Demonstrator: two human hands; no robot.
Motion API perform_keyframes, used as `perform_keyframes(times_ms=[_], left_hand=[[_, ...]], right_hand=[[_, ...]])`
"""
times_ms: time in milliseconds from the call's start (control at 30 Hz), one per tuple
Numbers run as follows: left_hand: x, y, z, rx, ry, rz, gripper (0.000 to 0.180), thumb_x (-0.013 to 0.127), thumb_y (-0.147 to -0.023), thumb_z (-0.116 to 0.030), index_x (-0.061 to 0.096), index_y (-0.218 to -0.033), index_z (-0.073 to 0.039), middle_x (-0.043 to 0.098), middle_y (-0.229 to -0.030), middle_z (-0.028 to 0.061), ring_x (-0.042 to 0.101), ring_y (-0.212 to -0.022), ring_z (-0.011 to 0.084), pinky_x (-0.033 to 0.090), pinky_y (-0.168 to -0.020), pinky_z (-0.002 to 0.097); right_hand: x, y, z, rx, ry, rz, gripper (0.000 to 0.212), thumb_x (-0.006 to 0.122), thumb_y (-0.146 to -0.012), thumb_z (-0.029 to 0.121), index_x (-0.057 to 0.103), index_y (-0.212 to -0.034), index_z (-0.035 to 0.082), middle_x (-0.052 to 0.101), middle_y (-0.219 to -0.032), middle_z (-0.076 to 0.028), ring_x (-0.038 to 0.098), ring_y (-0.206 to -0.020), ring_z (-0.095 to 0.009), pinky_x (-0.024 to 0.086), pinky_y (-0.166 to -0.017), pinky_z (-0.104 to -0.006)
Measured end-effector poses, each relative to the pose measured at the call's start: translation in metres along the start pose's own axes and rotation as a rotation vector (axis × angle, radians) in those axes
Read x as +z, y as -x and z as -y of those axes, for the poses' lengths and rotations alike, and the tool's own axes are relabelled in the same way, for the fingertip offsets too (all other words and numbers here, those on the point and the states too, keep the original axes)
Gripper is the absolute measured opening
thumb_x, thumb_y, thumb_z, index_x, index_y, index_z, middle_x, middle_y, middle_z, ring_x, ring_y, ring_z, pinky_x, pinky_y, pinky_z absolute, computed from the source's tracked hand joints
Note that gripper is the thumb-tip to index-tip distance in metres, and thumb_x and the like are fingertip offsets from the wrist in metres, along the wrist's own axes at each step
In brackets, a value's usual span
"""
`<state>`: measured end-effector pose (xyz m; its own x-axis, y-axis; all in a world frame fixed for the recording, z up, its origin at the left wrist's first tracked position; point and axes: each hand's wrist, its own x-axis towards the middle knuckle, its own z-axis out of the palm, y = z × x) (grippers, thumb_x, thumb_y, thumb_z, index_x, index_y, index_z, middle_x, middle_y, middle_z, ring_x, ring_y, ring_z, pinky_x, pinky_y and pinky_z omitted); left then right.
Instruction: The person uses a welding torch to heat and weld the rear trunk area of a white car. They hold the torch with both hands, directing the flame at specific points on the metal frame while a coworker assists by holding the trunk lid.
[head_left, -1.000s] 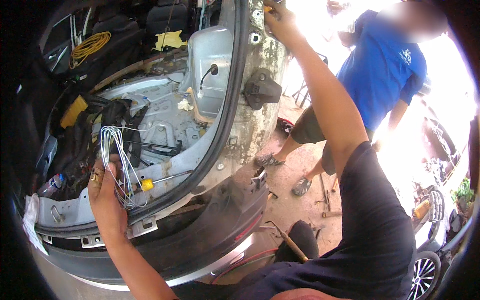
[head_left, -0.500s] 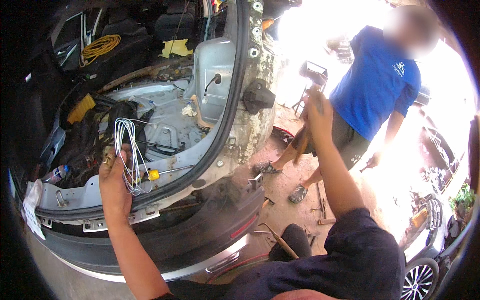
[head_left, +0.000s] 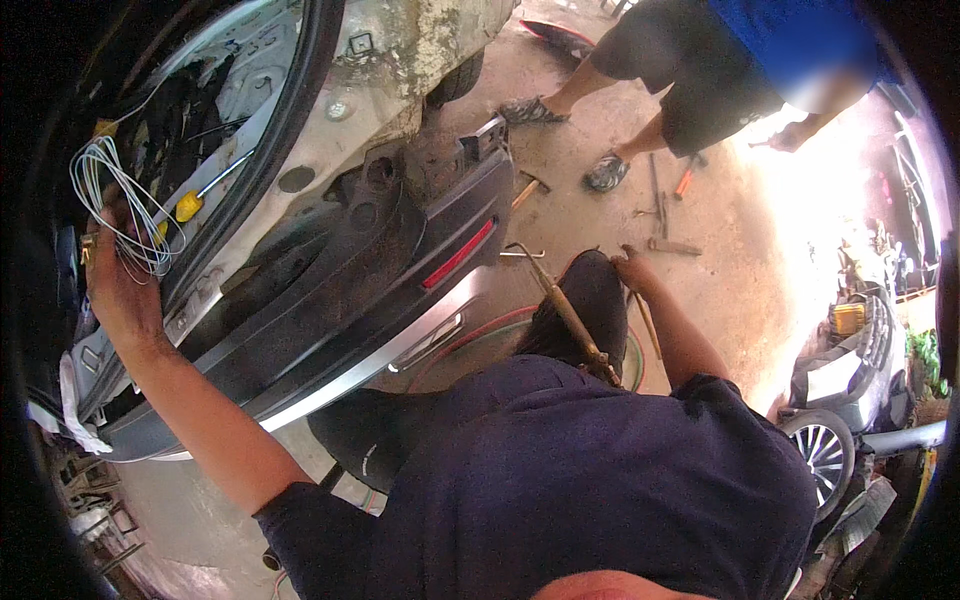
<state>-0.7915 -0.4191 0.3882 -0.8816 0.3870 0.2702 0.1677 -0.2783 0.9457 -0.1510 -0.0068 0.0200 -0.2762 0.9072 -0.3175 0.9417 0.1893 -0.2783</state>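
Left hand (head_left: 124,290) grips looped thin white wire (head_left: 97,172) at pale metal car body (head_left: 400,50); right hand (head_left: 634,268) by slim wooden handle (head_left: 646,320), grip unclear. One strand trails, bulk coiled: we judge mostly unused.

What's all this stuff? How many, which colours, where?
Wire bundle: 1, white, left
Screwdriver: 1, yellow-handled, beside wire bundle
Opened car: 1, pale, upper left
Bumper: 1, dark grey, left of centre
Reflector: 1, red, on bumper
Bent-tipped tool: 1, brassy, over knee
Stick: 1, brown, by knee
Hammer: 1, brown-handled, on floor
Spoked wheel: 1, silver, lower right
Other person: 1, blue-topped, upper right
Left grip: 1, bare, on wire bundle
Right grip: 1, bare, holding stick
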Motion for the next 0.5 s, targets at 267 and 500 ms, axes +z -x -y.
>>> perform_keyframes(times_ms=[267,500], left_hand=[[0.022,0.026,-0.013,0.140,-0.506,0.028,0.031,0.064,-0.101,-0.017,0.068,-0.130,-0.005,0.066,-0.097,-0.0002,0.055,-0.084,0.0065,0.044,-0.074,0.0241],[0.039,0.034,-0.015,0.145,-0.316,0.100,0.028,0.070,-0.095,-0.008,0.070,-0.121,0.000,0.066,-0.090,-0.0013,0.054,-0.076,0.0065,0.043,-0.069,0.0252]], right_hand=[[-0.046,0.149,0.124,-0.265,0.316,0.451,0.102,0.079,-0.078,0.065,0.042,-0.151,0.005,0.055,-0.139,-0.033,0.058,-0.127,-0.049,0.050,-0.104,-0.0540],[-0.043,0.178,0.085,-0.230,0.027,0.479,0.090,0.079,-0.086,0.038,0.032,-0.155,0.004,0.067,-0.123,-0.030,0.070,-0.110,-0.042,0.054,-0.096,-0.0509]])
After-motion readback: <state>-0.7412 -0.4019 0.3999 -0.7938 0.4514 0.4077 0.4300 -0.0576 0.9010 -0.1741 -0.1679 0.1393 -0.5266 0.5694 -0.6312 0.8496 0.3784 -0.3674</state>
